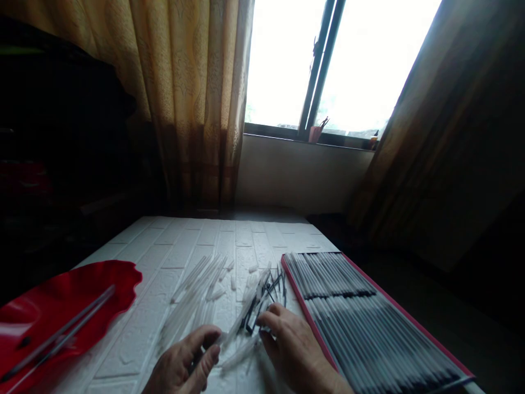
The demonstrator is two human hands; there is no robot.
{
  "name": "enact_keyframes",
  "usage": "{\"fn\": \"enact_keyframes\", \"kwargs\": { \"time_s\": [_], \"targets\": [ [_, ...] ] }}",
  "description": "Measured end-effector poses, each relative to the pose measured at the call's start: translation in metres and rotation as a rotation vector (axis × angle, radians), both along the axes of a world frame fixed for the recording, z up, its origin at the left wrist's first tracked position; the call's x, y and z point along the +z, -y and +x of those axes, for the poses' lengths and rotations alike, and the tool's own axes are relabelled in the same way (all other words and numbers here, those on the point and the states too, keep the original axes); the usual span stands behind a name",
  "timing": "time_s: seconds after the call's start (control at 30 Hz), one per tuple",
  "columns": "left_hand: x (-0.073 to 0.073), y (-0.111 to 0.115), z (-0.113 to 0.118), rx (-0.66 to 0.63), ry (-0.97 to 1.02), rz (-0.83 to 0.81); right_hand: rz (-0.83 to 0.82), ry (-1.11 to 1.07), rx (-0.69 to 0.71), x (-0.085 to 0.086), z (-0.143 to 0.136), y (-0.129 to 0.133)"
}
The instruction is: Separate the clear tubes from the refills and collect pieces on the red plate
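Note:
My left hand (186, 358) is at the front of the white table, its thumb and forefinger curled around a clear plastic piece that shows faintly at the fingertips. To its right, my right hand (289, 342) reaches over a loose pile of thin black pieces (262, 295) with its fingers bent together. What the right fingertips grip, if anything, is blurred. Clear thin tubes (197, 293) lie in a bunch beyond my left hand. Several short clear pieces (233, 282) are scattered between the tubes and the black pile.
A red-rimmed tray (301, 298) on the right holds two rows of pen-like clear sticks with dark ends (369, 334). On the left, a wavy red plate (118, 271) carries a few long sticks (77, 323). The brick-patterned tabletop (172, 235) extends towards a window.

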State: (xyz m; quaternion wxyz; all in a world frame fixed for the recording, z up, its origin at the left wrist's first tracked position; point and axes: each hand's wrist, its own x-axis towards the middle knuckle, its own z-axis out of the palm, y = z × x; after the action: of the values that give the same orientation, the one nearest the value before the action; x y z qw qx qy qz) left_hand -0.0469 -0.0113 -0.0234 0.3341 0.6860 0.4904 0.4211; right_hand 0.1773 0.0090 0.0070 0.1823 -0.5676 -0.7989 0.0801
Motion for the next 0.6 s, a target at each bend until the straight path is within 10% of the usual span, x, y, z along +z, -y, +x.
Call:
{"fn": "enact_keyframes", "kwargs": {
  "time_s": [0.6],
  "targets": [
    [0.005, 0.0, 0.0, -0.07, -0.206, 0.228, -0.016, 0.106, -0.05, -0.015, -0.022, -0.01]
  ]
}}
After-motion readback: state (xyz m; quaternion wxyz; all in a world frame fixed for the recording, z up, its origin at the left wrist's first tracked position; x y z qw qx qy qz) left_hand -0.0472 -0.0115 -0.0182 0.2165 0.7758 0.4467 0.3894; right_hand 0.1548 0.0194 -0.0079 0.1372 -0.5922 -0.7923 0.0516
